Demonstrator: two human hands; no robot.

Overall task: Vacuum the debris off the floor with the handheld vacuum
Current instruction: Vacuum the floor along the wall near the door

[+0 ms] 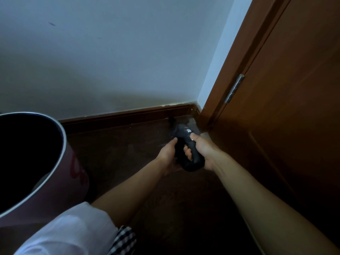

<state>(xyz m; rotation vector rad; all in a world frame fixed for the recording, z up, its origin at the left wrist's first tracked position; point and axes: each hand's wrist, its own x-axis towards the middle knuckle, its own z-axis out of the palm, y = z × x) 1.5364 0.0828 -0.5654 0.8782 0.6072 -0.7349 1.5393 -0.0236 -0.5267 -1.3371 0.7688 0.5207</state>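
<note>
A dark handheld vacuum (182, 134) points into the floor corner where the baseboard meets the door frame. My right hand (203, 150) is wrapped around its loop handle, thumb on top near a pale button. My left hand (168, 150) grips the left side of the vacuum body. The nozzle tip sits low by the baseboard, dim and hard to make out. The dark wooden floor (119, 151) shows faint pale dust smears near the corner; no distinct debris is visible in the poor light.
A large round bin (63, 144) with a metal rim and reddish side stands at the left. A brown wooden door (294, 107) with a metal hinge (234, 89) is on the right. A white wall and dark baseboard (128, 115) lie behind.
</note>
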